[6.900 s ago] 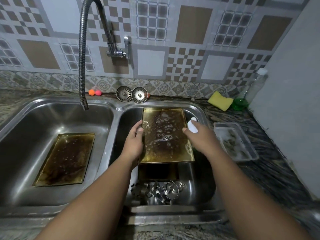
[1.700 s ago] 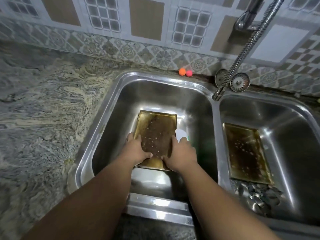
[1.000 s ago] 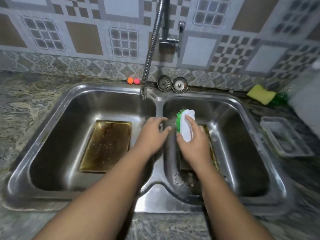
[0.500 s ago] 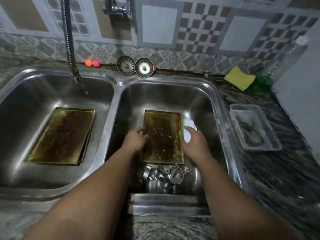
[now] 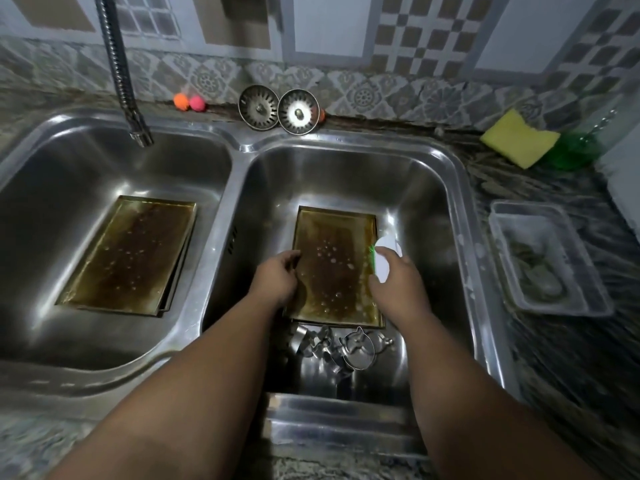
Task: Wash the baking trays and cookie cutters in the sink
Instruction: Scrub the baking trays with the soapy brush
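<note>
I am working with both hands down in the right basin of the sink (image 5: 460, 188). My left hand (image 5: 277, 278) is curling its fingers onto the left rim of the baking tray (image 5: 334, 268), which is lying flat on the basin floor between my two hands. My right hand (image 5: 398, 282) is wrapping around a white scrub brush (image 5: 386, 258), with the green bristles facing the tray's right rim. I cannot tell whether they are touching it or sitting just beside it. The cookie cutters (image 5: 346, 344) are lying in a heap just nearer to me than both hands, against the tray's near edge. A second stack of trays (image 5: 128, 254) is waiting well to the left of my left hand, in the other basin.

What is worrying me is slip. The tray is looking wet and dotted with suds, so a hard push from the brush could be breaking my left hand's light hold and driving the tray into the cutters. If either wrist is dropping toward that heap, the thin metal edges could be nicking my fingers. The dark film may also be letting the bristles skate instead of bite.
</note>
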